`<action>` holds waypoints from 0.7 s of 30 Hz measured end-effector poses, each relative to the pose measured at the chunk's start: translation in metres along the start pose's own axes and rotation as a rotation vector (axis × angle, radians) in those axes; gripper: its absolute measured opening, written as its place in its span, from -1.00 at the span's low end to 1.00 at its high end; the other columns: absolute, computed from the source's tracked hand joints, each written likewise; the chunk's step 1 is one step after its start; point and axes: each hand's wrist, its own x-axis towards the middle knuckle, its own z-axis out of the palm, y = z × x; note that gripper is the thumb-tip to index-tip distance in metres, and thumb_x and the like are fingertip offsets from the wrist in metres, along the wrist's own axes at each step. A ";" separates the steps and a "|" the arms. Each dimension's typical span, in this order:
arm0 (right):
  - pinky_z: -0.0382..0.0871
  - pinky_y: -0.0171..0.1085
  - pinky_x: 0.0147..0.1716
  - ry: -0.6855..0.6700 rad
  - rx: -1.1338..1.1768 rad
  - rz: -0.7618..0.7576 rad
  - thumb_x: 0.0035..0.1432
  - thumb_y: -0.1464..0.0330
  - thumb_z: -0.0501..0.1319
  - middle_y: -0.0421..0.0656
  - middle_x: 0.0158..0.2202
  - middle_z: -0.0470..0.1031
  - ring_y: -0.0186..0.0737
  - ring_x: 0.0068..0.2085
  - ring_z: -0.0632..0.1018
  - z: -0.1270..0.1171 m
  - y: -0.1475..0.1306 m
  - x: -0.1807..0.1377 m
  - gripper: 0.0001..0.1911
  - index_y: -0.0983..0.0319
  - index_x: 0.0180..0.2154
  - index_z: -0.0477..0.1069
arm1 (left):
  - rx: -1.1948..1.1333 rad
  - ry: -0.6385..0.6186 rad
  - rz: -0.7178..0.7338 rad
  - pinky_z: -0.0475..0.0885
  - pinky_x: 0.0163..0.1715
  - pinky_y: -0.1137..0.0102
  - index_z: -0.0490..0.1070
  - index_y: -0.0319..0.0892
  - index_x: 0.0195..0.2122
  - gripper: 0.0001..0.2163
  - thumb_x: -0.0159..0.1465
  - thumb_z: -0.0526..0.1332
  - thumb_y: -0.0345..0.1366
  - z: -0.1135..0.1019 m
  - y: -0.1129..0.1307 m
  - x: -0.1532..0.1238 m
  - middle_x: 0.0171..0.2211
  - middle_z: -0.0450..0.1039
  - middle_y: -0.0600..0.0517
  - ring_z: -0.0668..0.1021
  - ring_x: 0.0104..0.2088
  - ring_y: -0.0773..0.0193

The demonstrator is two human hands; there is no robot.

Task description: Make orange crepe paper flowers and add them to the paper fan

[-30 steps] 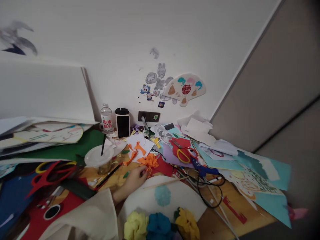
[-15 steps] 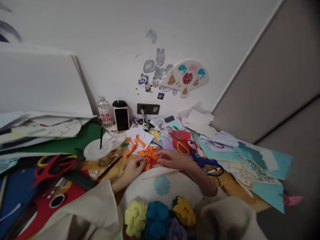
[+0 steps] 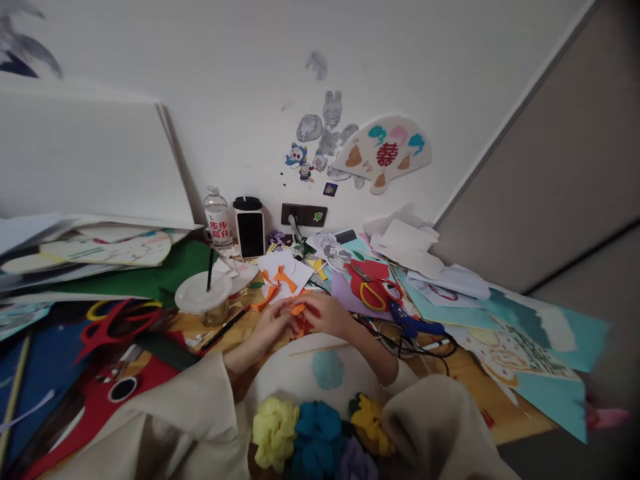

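Both hands close around an orange crepe-paper flower [image 3: 299, 311], mostly hidden by the fingers. My left hand [image 3: 273, 325] grips it from the left with bent fingers. From the other side my right hand [image 3: 327, 316] holds it, fingers curled over its top. Just below the hands lies a white rounded panel [image 3: 290, 367] with a pale blue blot. Along its lower edge sit a yellow paper flower [image 3: 274, 432], a blue one [image 3: 317, 440], an orange-yellow one [image 3: 371, 423] and a purple one [image 3: 357, 461]. Loose orange strips [image 3: 286, 280] rest on white paper beyond.
Red-handled scissors [image 3: 117, 327] lie at the left, and more scissors [image 3: 373, 293] at the right beside a blue glue gun [image 3: 413, 325] with its cord. A lidded cup with a straw [image 3: 203, 293], a bottle [image 3: 218, 223] and painted sheets [image 3: 545, 387] surround the work.
My hands have drawn closer together over the orange flower, now covering most of it. The right hand has moved inward and curled around it. The view has shifted slightly left.
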 end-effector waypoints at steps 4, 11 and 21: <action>0.28 -0.21 0.02 -0.037 0.016 -0.054 0.20 0.50 0.05 -0.07 -0.03 0.46 -0.21 0.00 0.43 0.007 0.014 -0.017 -0.66 0.24 0.00 0.37 | -0.209 -0.084 -0.108 0.44 -0.37 0.38 0.34 -0.26 -0.07 -0.63 0.16 0.19 -0.15 0.000 0.006 -0.005 -0.30 0.50 -0.10 0.56 -0.36 0.24; 0.31 -0.30 -0.02 -0.166 -0.072 -0.062 0.21 0.39 0.14 -0.10 -0.02 0.47 -0.24 -0.02 0.45 0.003 0.020 -0.043 -0.59 0.21 0.11 0.29 | -0.203 -0.114 -0.165 0.38 -0.45 0.43 0.39 -0.26 -0.21 -0.58 -0.09 0.42 -0.27 0.010 -0.010 -0.008 -0.52 0.47 0.08 0.49 -0.51 0.34; 0.28 -0.18 -0.06 -0.150 -0.497 0.568 0.28 0.28 0.02 0.04 -0.17 0.52 -0.09 -0.06 0.49 -0.064 0.035 -0.066 -0.69 0.28 -0.17 0.48 | -0.027 -0.088 -0.091 0.20 -0.59 0.51 0.37 -0.23 -0.33 -0.65 -0.07 0.40 -0.17 0.015 -0.023 -0.004 -0.60 0.29 0.18 0.33 -0.60 0.44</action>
